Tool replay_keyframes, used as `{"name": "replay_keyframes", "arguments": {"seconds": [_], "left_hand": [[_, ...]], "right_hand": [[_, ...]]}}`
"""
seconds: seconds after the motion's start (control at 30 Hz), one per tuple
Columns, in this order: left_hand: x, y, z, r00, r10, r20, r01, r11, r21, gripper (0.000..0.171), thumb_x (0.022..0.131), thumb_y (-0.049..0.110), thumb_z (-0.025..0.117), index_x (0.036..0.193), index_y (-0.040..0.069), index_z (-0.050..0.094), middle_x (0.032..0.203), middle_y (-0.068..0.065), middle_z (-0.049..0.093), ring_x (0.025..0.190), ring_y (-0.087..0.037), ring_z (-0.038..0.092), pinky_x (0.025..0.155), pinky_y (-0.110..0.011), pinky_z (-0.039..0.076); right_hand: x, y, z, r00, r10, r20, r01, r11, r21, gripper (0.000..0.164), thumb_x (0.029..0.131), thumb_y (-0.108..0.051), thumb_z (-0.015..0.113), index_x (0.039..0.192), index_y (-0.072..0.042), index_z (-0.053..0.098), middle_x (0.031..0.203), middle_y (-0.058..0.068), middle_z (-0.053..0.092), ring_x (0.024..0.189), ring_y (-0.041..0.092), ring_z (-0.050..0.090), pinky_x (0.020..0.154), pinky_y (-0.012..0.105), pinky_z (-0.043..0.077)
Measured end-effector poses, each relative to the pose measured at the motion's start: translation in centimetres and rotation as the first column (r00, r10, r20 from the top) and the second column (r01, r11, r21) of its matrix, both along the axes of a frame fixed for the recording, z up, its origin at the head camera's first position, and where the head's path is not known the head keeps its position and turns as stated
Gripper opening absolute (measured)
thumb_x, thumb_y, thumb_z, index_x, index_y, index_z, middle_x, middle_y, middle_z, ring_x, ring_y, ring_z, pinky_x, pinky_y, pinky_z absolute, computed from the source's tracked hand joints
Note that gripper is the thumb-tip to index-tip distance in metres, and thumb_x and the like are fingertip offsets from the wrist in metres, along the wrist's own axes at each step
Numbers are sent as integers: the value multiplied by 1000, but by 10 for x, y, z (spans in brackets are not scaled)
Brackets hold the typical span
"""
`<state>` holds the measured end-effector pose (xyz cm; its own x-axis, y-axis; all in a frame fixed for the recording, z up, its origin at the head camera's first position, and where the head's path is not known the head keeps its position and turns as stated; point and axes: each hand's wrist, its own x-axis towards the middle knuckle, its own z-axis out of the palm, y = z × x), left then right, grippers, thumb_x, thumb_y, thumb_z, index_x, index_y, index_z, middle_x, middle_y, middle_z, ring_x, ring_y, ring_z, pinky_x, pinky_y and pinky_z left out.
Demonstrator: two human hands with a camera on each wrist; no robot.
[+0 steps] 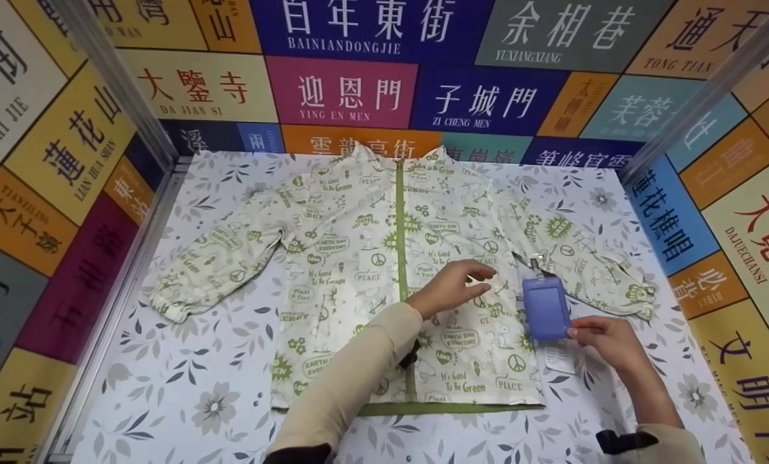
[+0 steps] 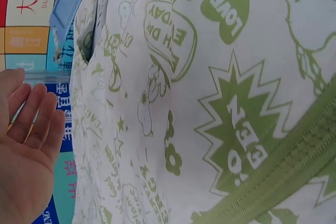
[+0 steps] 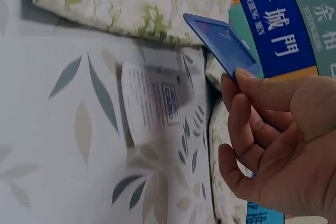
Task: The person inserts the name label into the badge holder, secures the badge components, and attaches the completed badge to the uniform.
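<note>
A white zip-up jacket [image 1: 345, 309] with green prints lies front side up, its sleeves spread to both sides and its green zipper [image 1: 401, 238] running down the middle. My right hand [image 1: 613, 341] pinches a blue badge holder [image 1: 547, 309] by its lower right corner, beside the jacket's right edge. A clip [image 1: 539, 263] shows at the holder's top end. In the right wrist view, thumb and forefinger grip the holder [image 3: 223, 43], which is tilted. My left hand [image 1: 455, 287] hovers over the jacket's right half, fingers loosely bent and holding nothing.
A white printed label [image 3: 149, 103] lies below the badge holder on the leaf-patterned tabletop [image 1: 213, 406]. Colourful sign-covered panels [image 1: 342, 93] enclose the back and both sides, with metal posts [image 1: 706, 84] at the corners.
</note>
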<state>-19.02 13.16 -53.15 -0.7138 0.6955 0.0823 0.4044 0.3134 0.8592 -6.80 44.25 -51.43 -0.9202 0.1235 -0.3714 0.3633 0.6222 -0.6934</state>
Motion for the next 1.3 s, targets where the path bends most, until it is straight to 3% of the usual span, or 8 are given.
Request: {"name": "replay_keyframes", "arguments": {"seconds": [0.23, 0.43, 0.67, 0.9, 1.17, 1.3], "left_hand": [[-8, -17, -5, 994, 75, 77, -77, 997, 29, 36, 101, 23, 57, 136, 13, 59, 132, -6, 64, 118, -17, 63, 100, -27, 52], [-16, -32, -11, 978, 173, 120, -184, 979, 92, 33, 100, 21, 60, 129, 7, 64, 125, -9, 69, 110, -18, 67, 92, -22, 54], [-21, -50, -9, 935, 300, 188, -328, 935, 138, 23, 98, 19, 62, 116, 7, 72, 108, -9, 75, 97, -23, 72, 81, -23, 58], [-25, -76, -7, 888, 369, 274, -425, 885, 188, 19, 96, 14, 65, 111, 6, 74, 103, -11, 76, 90, -17, 72, 83, -29, 60], [-29, -104, -9, 864, 416, 283, -481, 849, 221, 18, 96, 12, 65, 110, 6, 75, 100, -12, 76, 89, -22, 72, 85, -42, 60], [-30, -118, -9, 860, 413, 300, -491, 830, 264, 20, 96, 12, 64, 112, 5, 74, 101, -15, 75, 92, -30, 71, 90, -50, 57]], "right_hand": [[-28, -44, 1, 993, 49, -107, -54, 997, -48, 39, 93, -19, 69, 118, 11, 64, 89, 2, 76, 75, 10, 68, 74, 29, 55], [-46, -80, -3, 991, 79, -111, -91, 990, -107, 35, 93, -17, 68, 116, 10, 65, 88, 11, 76, 72, 13, 69, 73, 31, 55], [-59, -115, -7, 983, 103, -149, -130, 975, -182, 29, 93, -14, 69, 110, 9, 67, 87, 13, 76, 70, 11, 68, 69, 30, 56], [-72, -141, -17, 969, 142, -203, -192, 948, -255, 24, 93, -13, 69, 107, 6, 70, 91, 20, 76, 76, 16, 72, 73, 34, 60], [-86, -169, -25, 942, 235, -240, -295, 920, -259, 23, 93, -10, 68, 111, 4, 71, 97, 24, 75, 80, 20, 72, 77, 42, 60], [-91, -186, -20, 942, 244, -229, -306, 906, -292, 21, 91, -4, 68, 109, 7, 71, 97, 27, 74, 85, 35, 72, 79, 49, 59]]}}
